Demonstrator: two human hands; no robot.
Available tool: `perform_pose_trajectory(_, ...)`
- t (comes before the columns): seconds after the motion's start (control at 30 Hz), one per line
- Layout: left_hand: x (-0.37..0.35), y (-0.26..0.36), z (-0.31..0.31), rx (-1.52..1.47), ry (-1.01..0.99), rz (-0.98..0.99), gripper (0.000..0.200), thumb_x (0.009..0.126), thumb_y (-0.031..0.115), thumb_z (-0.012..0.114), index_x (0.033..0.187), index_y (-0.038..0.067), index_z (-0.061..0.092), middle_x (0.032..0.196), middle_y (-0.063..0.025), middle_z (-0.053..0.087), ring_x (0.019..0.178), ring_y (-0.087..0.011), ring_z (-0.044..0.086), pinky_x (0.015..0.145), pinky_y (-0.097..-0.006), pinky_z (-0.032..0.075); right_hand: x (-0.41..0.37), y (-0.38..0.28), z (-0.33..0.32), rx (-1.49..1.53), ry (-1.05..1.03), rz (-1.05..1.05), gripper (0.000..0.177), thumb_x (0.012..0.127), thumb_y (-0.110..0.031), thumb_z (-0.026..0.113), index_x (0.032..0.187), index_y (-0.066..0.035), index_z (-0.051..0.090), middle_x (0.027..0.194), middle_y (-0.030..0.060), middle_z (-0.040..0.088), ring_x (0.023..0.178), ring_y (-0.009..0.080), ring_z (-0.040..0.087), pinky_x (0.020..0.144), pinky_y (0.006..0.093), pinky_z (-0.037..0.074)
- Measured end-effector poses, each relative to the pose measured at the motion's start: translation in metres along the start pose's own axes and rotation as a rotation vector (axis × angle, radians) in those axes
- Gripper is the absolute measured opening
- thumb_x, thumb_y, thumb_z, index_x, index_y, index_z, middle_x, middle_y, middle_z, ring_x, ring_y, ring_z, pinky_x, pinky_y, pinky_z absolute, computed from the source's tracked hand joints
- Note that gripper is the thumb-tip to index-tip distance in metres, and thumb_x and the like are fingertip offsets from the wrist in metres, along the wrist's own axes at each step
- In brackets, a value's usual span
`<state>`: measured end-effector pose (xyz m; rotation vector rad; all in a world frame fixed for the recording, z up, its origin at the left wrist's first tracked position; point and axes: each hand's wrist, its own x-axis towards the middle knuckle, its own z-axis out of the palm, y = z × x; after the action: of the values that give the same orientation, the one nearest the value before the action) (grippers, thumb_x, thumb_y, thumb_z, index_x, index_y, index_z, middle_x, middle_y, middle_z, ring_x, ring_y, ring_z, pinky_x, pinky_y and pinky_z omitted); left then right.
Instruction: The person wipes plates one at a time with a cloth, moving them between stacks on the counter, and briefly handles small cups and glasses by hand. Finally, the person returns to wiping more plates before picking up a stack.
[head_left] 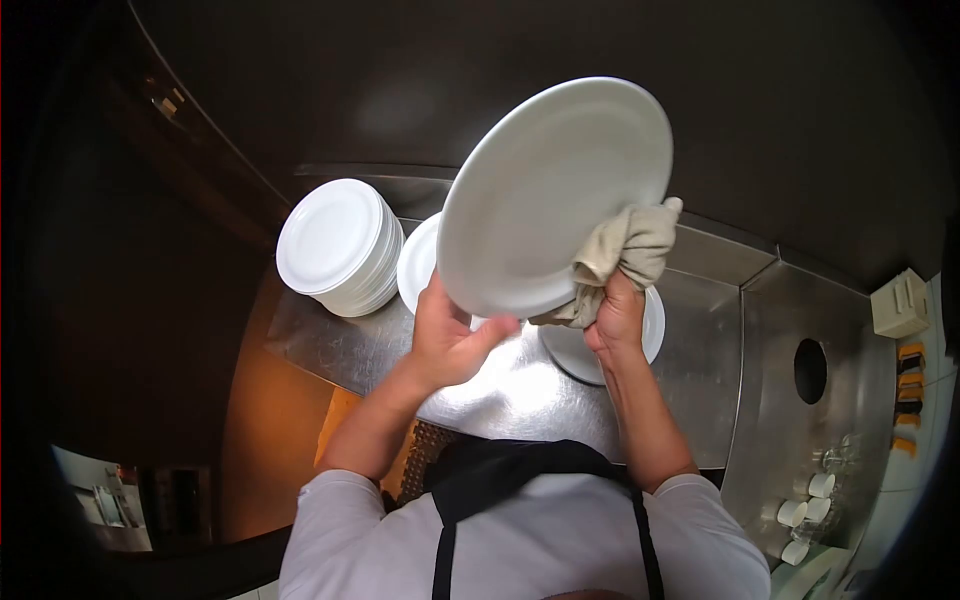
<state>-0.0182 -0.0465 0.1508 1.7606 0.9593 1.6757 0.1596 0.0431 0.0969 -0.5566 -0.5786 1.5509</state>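
Observation:
A large white plate (pixel 550 190) is raised and tilted above the metal counter. My left hand (pixel 450 335) grips its lower left edge, thumb at the rim. At the plate's lower right, my right hand (pixel 618 318) is closed round a beige cloth (pixel 635 245), which is bunched against the plate's face and rim. Beneath the raised plate, another white plate (pixel 652 325) lies on the counter, partly covered by my right hand and wrist. One more white plate (pixel 417 265) shows behind my left hand, partly hidden by the raised plate.
A tall stack of white plates (pixel 335 240) stands at the left of the steel counter (pixel 690 375). Farther right are a round dark hole (pixel 810 371), several white cups (pixel 792 513) and glasses. A white box (pixel 900 303) and yellow-and-black items (pixel 909 393) are at the right wall.

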Motion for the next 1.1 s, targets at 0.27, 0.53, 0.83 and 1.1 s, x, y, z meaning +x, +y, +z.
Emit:
perform_pose_trajectory(0.27,-0.017,0.035,-0.034,0.316,0.046,-0.222,0.040,0.094,0.006,0.060,0.131,-0.005,0.051,0.104,-0.0149,0.071,0.093,-0.0197,0.070,0.083,-0.0315,0.054,0.040,-0.038,-0.018,-0.711,-0.369,-0.178,0.042,0.078,-0.004,0.082,0.115,0.002,0.065,0.111,0.0083,0.071,0.102,0.0188,0.067,0.090,0.0331,0.054)
perform_pose_trajectory(0.53,-0.002,0.076,-0.059,0.448,-0.319,-0.561,0.041,0.090,0.011,0.063,0.129,0.002,0.056,0.103,-0.0192,0.071,0.090,-0.0325,0.071,0.081,-0.0377,0.055,0.033,-0.085,0.106,-1.227,-0.971,-0.534,0.040,0.072,-0.004,0.082,0.108,-0.005,0.066,0.101,0.0063,0.073,0.097,0.0140,0.068,0.085,0.0342,0.054)
perform_pose_trajectory(0.83,-0.086,0.005,-0.049,-0.089,0.202,-0.952,0.048,0.082,0.002,0.061,0.129,-0.007,0.053,0.109,-0.0164,0.067,0.099,-0.0228,0.066,0.089,-0.0349,0.053,0.013,-0.084,0.117,-0.751,-0.798,-0.529,0.054,0.070,0.008,0.077,0.120,-0.001,0.061,0.108,0.0072,0.070,0.099,0.0154,0.067,0.089,0.0315,0.053)
perform_pose_trajectory(1.1,-0.121,-0.044,-0.069,-0.275,0.809,-0.861,0.053,0.082,-0.005,0.052,0.134,-0.012,0.045,0.123,-0.0237,0.061,0.109,-0.0317,0.063,0.094,-0.0379,0.051,0.037,-0.063,-0.026,-0.661,-0.229,-0.187,0.044,0.081,0.008,0.068,0.123,0.002,0.060,0.115,0.0095,0.067,0.106,0.0208,0.065,0.093,0.0363,0.052)
